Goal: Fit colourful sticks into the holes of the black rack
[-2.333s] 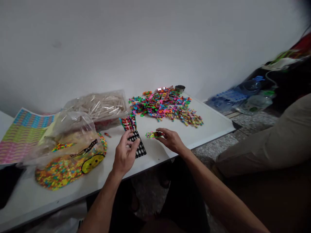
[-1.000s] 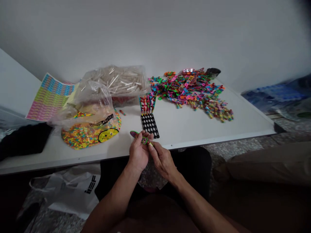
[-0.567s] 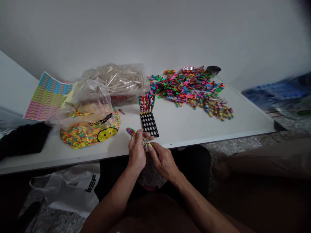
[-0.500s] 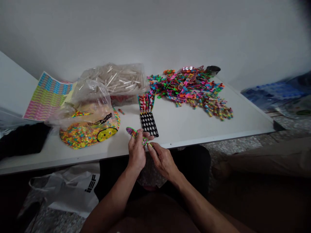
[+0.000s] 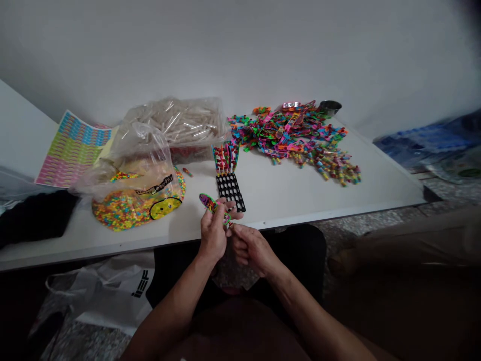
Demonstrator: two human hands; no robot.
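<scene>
My left hand is closed around a long, flat, colourful plastic toy with a rounded end and green edging, the thumb across its middle. My right hand pinches at the toy's lower end, where a small reddish bit shows; the fingertips hide the rest. Just beyond the hands lies a black tray with rows of holes. Several upright, brightly patterned toys with yellowish ends stand in its far row.
Left are a clear bag of coloured candy beads and printed sticker sheets. Behind lies a bag of clear tubes. A heap of colourful toys covers the back right, beside a metal cup. A small filled tube lies near the tray.
Both hands and the toy have shifted slightly right. My right fingertips have moved on the toy's lower end, and the yellowish bit seen there earlier is now hidden.
</scene>
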